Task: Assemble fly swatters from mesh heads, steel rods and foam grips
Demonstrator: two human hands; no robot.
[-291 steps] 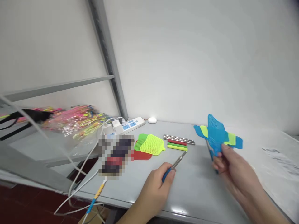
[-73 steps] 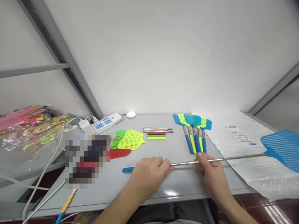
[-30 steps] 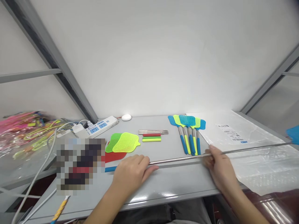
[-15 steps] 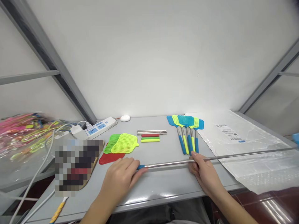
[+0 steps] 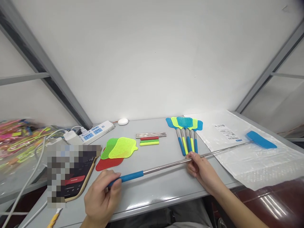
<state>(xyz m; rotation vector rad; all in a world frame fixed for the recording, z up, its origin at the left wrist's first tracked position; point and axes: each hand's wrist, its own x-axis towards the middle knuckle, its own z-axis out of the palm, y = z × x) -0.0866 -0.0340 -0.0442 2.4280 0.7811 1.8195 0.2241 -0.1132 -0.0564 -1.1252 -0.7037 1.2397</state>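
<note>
A telescopic fly swatter [image 5: 166, 165] stretches across the front of the desk, its metal rod extended and its blue head over the white bag at the right. My left hand [image 5: 102, 193] is closed on the end of its blue grip. Farther along, my right hand [image 5: 201, 169] pinches the metal rod between thumb and fingers. Just beyond that hand lies a fan of several blue and yellow fly swatters [image 5: 186, 134]. Red, green and yellow mesh swatter heads [image 5: 123, 148] overlap beyond my left hand. Metal rods [image 5: 151, 135] and coloured grip sleeves [image 5: 149, 141] lie at mid-desk.
A phone [image 5: 76, 174], partly blurred out, lies at the left on the grey desk [image 5: 147, 202]. Behind it are a power strip [image 5: 97, 131], cables and a small white device [image 5: 123, 121]. Bagged colourful items [image 5: 21, 139] fill the far left. A white bubble mailer [image 5: 228, 161] covers the right side.
My left hand has moved left and nearer me, so more of the blue grip shows. The swatter's blue head has come into view at the right. My right hand still holds the rod.
</note>
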